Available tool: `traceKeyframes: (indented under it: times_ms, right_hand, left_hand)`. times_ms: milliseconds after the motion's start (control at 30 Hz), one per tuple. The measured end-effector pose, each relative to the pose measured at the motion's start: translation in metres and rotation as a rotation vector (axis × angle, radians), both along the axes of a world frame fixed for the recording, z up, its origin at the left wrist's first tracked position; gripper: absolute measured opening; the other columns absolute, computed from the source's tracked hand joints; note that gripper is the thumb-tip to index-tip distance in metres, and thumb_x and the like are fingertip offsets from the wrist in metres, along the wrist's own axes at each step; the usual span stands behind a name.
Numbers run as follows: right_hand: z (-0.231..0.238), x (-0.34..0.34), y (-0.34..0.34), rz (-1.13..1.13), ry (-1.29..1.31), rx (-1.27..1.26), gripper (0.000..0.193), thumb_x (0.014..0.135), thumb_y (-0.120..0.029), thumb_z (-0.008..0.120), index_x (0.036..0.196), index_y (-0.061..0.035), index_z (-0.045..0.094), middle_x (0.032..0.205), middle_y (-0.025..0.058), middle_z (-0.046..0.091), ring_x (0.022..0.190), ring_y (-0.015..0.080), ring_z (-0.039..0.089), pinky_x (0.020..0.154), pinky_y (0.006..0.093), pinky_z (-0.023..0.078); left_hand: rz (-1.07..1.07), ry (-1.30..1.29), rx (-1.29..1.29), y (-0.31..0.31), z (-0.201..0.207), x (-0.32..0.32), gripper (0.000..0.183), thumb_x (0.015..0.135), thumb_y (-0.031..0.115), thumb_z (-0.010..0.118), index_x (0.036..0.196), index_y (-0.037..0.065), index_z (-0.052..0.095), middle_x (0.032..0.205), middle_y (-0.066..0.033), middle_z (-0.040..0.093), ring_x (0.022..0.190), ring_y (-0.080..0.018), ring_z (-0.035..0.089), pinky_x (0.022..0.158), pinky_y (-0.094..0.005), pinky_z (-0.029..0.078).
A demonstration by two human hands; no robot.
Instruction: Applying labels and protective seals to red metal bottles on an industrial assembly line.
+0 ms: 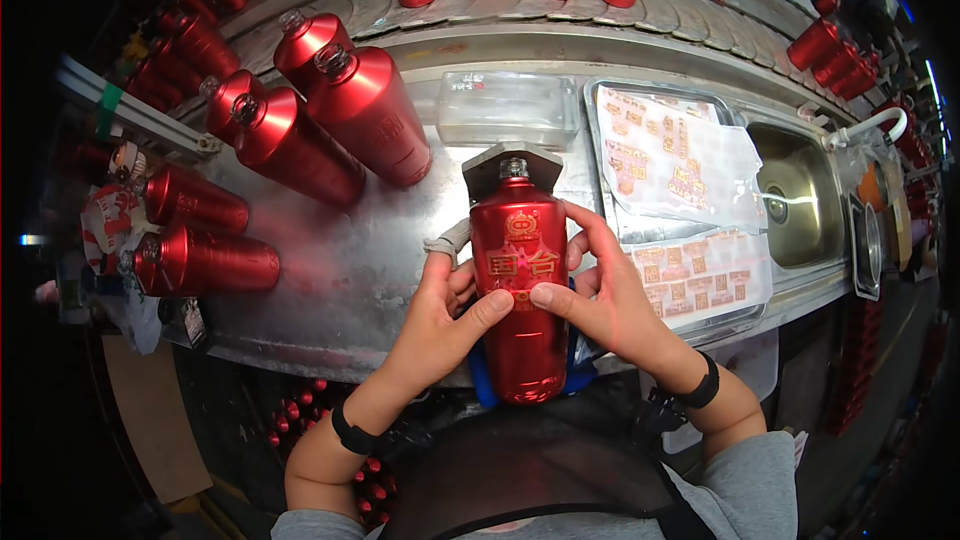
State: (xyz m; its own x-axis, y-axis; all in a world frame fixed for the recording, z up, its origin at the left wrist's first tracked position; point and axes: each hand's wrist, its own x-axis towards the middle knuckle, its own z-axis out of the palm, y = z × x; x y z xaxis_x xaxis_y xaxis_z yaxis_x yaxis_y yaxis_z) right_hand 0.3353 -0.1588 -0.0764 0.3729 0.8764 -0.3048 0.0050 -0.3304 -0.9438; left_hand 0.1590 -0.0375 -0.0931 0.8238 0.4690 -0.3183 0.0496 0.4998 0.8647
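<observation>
A glossy red bottle [519,340] with a clear glass neck and gold decals lies before me, its neck pointing away. My left hand [447,308] is closed on its left side, the thumb pressed on the front below the large gold characters. A grey wrap [449,240] covers one of that hand's fingertips. My right hand [610,290] grips the opposite side, its thumb near the left one on a small decal. Under the bottle's neck end sits a grey angular metal rest [484,169]. Blue material [481,380] shows beneath the bottle's base.
Several red bottles [300,145] stand on the metal table to the left; two more [215,258] are nearby. A clear plastic box [508,110] lies beyond the rest. Decal sheets [690,185] cover a tray at right, beside a sink [797,240]. A conveyor [520,5] carries bottles behind.
</observation>
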Motion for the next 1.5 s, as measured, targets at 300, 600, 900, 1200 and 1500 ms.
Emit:
traceKeyframes:
  times_ms: [300,600,900,1200,1500]
  right_hand:
    - [-0.005,-0.001,-0.002,-0.003,0.083,0.047,0.087,0.081,-0.032,0.08,0.147,-0.0038,0.031,0.096,0.0009,0.041,0.063,0.0018,0.038,0.054,0.0183,0.034]
    - [-0.014,0.004,-0.001,-0.019,0.119,0.1,0.069,0.091,-0.025,0.069,0.146,-0.0034,0.033,0.091,-0.0006,0.043,0.068,0.0022,0.042,0.061,0.0186,0.037]
    - [-0.013,0.007,0.004,-0.086,0.324,0.063,0.05,0.099,-0.026,0.058,0.14,-0.0045,0.039,0.081,-0.0023,0.046,0.074,0.0032,0.045,0.067,0.0198,0.039]
    - [-0.024,0.007,0.001,-0.065,0.174,0.112,0.049,0.1,-0.026,0.056,0.14,-0.0031,0.039,0.086,-0.0009,0.047,0.076,0.0052,0.047,0.073,0.0218,0.042]
    - [-0.021,-0.001,-0.002,-0.049,0.076,0.091,0.064,0.094,-0.031,0.065,0.143,-0.002,0.036,0.086,-0.0016,0.042,0.07,0.0043,0.043,0.064,0.0208,0.039]
  left_hand:
    - [0.0,0.008,0.041,-0.003,-0.005,-0.001,0.084,0.09,0.019,0.071,0.151,0.004,0.015,0.143,-0.0222,0.043,0.133,-0.0264,0.044,0.112,-0.0402,0.032]
    - [-0.01,0.036,0.021,-0.002,0.001,-0.001,0.083,0.091,0.018,0.07,0.151,0.004,0.015,0.144,-0.0211,0.043,0.132,-0.0253,0.045,0.112,-0.0393,0.033]
    - [0.007,0.039,0.036,-0.006,0.002,0.004,0.08,0.092,0.018,0.069,0.15,0.003,0.017,0.14,-0.0187,0.047,0.128,-0.0217,0.049,0.108,-0.0363,0.037]
    - [0.005,0.055,0.037,-0.009,0.0,0.002,0.079,0.092,0.016,0.067,0.151,0.003,0.016,0.139,-0.0178,0.048,0.126,-0.0206,0.05,0.108,-0.0364,0.038]
    - [0.019,0.08,0.102,-0.015,0.003,0.005,0.076,0.089,0.017,0.071,0.143,-0.001,0.021,0.138,-0.0216,0.048,0.127,-0.0235,0.05,0.108,-0.0382,0.037]
